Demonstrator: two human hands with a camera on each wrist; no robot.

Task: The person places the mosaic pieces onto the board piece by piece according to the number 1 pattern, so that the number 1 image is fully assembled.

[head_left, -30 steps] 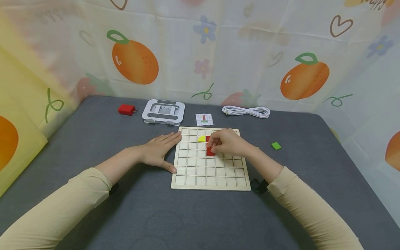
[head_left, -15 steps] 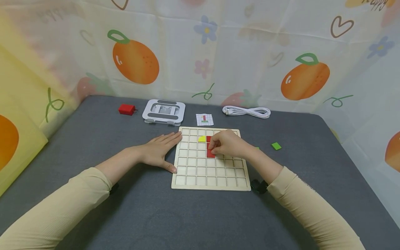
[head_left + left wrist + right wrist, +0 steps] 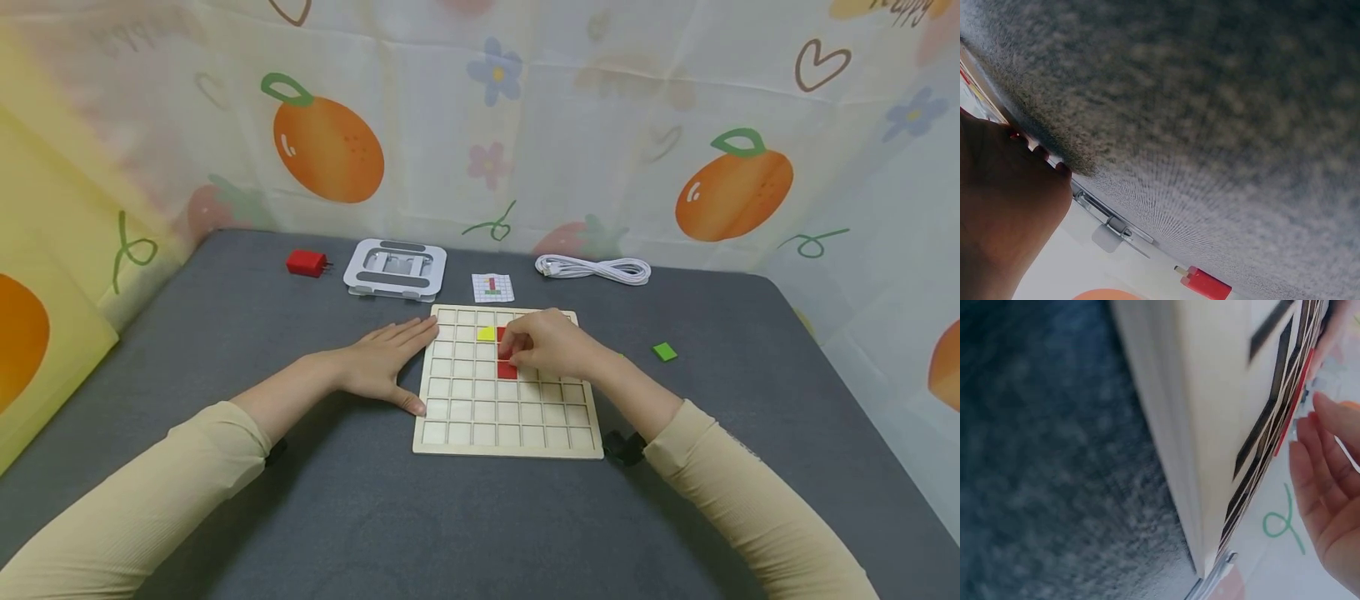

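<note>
Head view, and the left hand [image 3: 378,367] lies spread, fingers straight and aimed at two o'clock, tips and thumb against the nine o'clock edge of a wooden grid board [image 3: 485,433]. In comes the right forearm from four o'clock, the right hand [image 3: 551,343] poised above the grid, fingers bent, tips right by a red tile [image 3: 507,370] that sits in the board. Gripping anything? Those tips are too bunched, I cannot tell! A yellow piece [image 3: 487,333] sits in its compartment at eleven o'clock from them.

Against a second ago: the red tile's near edge has slid slightly toward six o'clock, and a grid bar now shows above it; the left hand hasn't budged.

All this on a dark grey tabletop [image 3: 337,517]: a green tile [image 3: 664,352] out at two o'clock from the board, a patterned card [image 3: 492,288] at twelve, a coiled white cable [image 3: 596,269] at one, a white case [image 3: 396,268] at eleven. Behind, an orange-printed curtain [image 3: 577,167].
</note>
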